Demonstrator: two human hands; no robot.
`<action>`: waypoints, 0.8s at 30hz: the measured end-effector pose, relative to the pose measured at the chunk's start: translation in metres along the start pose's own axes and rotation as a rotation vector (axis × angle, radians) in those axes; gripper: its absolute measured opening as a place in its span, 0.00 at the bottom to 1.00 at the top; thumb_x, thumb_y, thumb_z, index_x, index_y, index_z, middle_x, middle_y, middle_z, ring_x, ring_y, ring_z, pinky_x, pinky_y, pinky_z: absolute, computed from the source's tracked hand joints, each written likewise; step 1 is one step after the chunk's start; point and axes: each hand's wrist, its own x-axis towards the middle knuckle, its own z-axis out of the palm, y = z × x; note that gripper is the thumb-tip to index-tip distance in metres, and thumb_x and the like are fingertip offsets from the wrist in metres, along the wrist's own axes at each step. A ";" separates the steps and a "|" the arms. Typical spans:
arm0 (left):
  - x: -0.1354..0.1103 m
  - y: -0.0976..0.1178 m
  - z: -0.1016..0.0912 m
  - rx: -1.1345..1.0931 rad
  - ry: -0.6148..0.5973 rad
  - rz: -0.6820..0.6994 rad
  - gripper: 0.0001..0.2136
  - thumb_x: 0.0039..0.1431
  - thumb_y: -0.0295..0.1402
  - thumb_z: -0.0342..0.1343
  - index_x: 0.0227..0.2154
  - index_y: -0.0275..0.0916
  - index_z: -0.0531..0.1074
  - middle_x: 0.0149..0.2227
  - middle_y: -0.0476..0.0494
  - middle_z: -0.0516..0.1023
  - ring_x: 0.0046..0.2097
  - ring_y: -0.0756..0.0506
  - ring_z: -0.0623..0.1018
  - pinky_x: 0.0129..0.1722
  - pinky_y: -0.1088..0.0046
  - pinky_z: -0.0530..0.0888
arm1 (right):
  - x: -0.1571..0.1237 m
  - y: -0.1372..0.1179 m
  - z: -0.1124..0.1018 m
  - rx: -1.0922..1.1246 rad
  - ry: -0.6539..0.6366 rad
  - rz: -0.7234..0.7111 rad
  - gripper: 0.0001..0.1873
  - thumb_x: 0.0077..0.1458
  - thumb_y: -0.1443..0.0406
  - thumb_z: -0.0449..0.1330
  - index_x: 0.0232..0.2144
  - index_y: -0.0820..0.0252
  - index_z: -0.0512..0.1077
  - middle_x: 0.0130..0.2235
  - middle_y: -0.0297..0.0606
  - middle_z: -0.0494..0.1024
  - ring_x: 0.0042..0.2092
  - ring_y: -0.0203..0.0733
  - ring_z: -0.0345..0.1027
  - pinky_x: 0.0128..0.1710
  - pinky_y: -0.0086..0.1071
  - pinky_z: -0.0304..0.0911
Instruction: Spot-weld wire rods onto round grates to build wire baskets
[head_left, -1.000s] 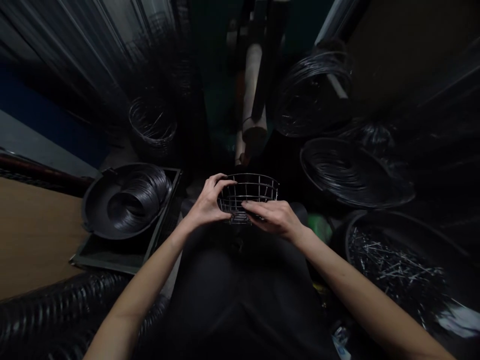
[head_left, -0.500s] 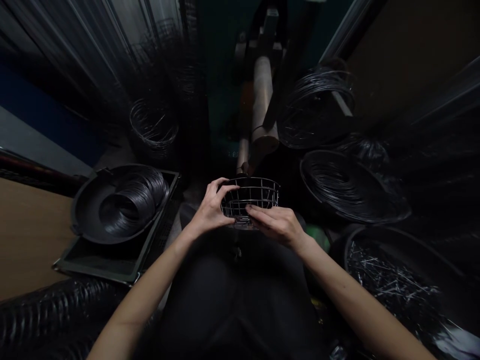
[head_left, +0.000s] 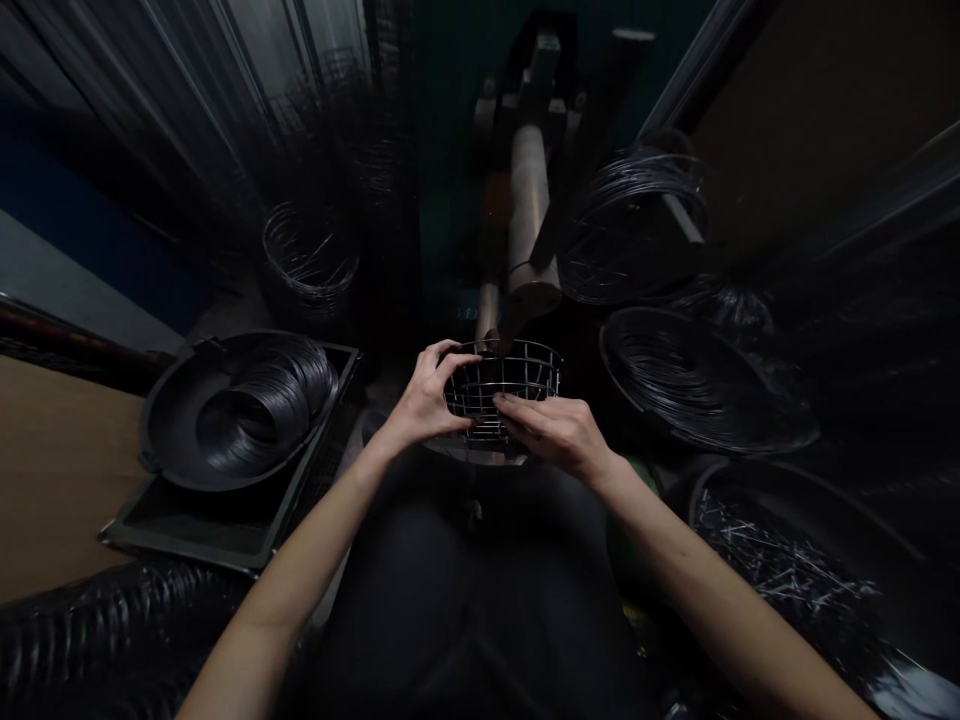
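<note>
Wire, bare and silvery, forms the small round basket (head_left: 504, 385) at centre frame, just below a pale cylinder (head_left: 529, 215) that hangs from the upper middle. Left hand (head_left: 426, 405) grips the basket's left side: fingers curl over the rim, thumb hooked at the near edge, palm against the wall. Right hand (head_left: 556, 434) lies along the near right side, fingers extended leftward and pressed flat against the lower wires, thumb tucked beneath; it is closed on the basket's base. Basket sits upright between both hands, open mouth facing up, in front of the person's dark lap.

Left of centre, a dark pan (head_left: 187, 430) holding a stack of wire rings (head_left: 264, 405) rests in a square tray (head_left: 225, 530). Right of centre, large coils of dark wire (head_left: 694, 375) lie stacked. Lower right, a round tub (head_left: 795, 580) contains short cut wire pieces. Light is poor; finer detail cannot be told.
</note>
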 end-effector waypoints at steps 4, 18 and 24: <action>0.005 -0.002 -0.003 -0.011 0.000 -0.005 0.36 0.37 0.29 0.69 0.55 0.40 0.67 0.58 0.35 0.61 0.63 0.33 0.63 0.64 0.51 0.63 | 0.006 0.004 0.003 0.028 -0.019 0.055 0.13 0.64 0.62 0.56 0.47 0.50 0.77 0.47 0.32 0.80 0.35 0.38 0.78 0.33 0.29 0.72; 0.021 -0.014 -0.006 -0.217 0.061 0.010 0.49 0.33 0.39 0.74 0.60 0.45 0.56 0.60 0.37 0.64 0.60 0.35 0.68 0.60 0.54 0.68 | 0.000 -0.011 -0.017 -0.020 0.214 0.408 0.18 0.64 0.52 0.55 0.31 0.57 0.75 0.31 0.38 0.73 0.29 0.37 0.67 0.28 0.30 0.63; 0.035 -0.028 -0.005 -0.229 0.071 0.036 0.53 0.30 0.44 0.75 0.61 0.44 0.55 0.60 0.35 0.63 0.58 0.34 0.69 0.58 0.53 0.69 | 0.013 -0.005 -0.012 -0.008 0.203 0.537 0.24 0.62 0.46 0.54 0.29 0.59 0.74 0.30 0.36 0.71 0.27 0.35 0.61 0.27 0.30 0.54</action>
